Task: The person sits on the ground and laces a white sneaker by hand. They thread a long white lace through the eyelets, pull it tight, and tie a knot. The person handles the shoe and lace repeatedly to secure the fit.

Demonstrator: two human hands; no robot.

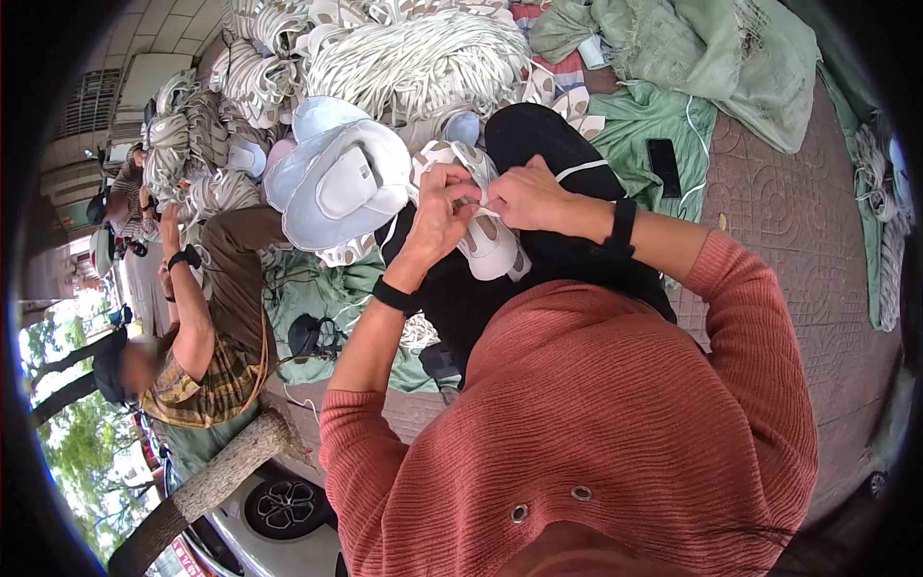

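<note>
A white and beige shoe upper (488, 252) rests on my lap, over black cloth. My left hand (444, 213) is closed in a pinch at its opening. Against the opening's other side, my right hand (529, 195) has its fingers curled and pressed together. The fingertips of both hands nearly meet over the upper, and what the right ones pinch is hidden. A white lace-like strip (583, 167) crosses the black cloth beside my right hand. Left of my left hand sits a nested stack of pale blue and white shoe uppers (306, 213).
Bundles of white laces (413, 62) and more uppers are heaped ahead. A black phone (663, 167) lies on green sheeting (630, 120) at the right, near pale green sacks (716, 58). A seated person (207, 356) works at the left, beside a tree trunk (226, 478) and a parked car (288, 519).
</note>
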